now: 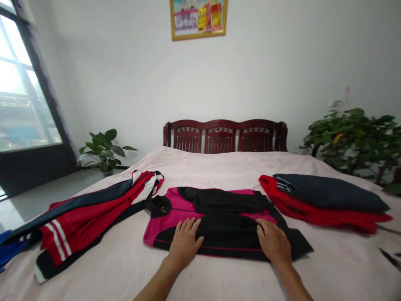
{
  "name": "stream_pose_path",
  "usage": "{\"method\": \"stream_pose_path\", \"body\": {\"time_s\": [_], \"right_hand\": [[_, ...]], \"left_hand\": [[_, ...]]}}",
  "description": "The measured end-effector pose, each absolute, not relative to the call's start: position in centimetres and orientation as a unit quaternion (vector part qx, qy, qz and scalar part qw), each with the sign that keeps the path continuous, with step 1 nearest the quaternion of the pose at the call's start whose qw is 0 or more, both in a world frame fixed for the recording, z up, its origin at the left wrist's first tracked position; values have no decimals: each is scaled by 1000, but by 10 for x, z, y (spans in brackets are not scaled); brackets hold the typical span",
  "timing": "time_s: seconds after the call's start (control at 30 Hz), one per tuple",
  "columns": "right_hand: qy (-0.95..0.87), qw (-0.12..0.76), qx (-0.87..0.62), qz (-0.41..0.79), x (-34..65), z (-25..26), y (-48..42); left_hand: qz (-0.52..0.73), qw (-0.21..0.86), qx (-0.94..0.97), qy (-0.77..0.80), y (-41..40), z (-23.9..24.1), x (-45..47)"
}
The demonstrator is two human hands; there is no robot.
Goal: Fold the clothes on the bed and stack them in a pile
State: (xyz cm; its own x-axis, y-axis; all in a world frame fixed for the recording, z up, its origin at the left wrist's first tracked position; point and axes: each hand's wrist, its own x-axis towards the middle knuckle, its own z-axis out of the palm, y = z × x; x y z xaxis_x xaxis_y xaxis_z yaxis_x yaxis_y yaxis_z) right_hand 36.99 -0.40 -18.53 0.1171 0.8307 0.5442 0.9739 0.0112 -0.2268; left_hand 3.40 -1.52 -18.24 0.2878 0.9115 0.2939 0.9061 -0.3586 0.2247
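Observation:
A black and magenta long-sleeved top (pixel 225 232) lies on the pale pink cloth, its collar toward the left and its sleeves laid across the body. My left hand (pixel 185 240) rests on the near side of it, fingers spread and thumb apart. On the right part of the same top lies my right hand (pixel 274 239), fingers stretched over the black fabric and slightly bent. Neither hand shows a grip on the cloth. Left of the top is a loose heap of red, navy and white clothes (pixel 84 225). To the right, a folded navy garment (pixel 332 193) sits on folded red clothing (pixel 328 219).
The pale pink cloth (pixel 216 167) covers a wide surface under all the clothes. Behind it stands a dark red wooden seat back (pixel 220 136). Potted plants grow at left (pixel 105 148) and right (pixel 354 140). Blue fabric (pixel 11 251) lies at the far left edge.

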Motion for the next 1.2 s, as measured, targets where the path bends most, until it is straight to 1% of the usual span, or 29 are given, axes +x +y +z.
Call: {"method": "stream_pose_path", "body": {"time_s": [1.2], "right_hand": [[-652,284,-693,-118,367,-183,-6]], "left_hand": [[187,-4,801,568,-19,-178,35]]}}
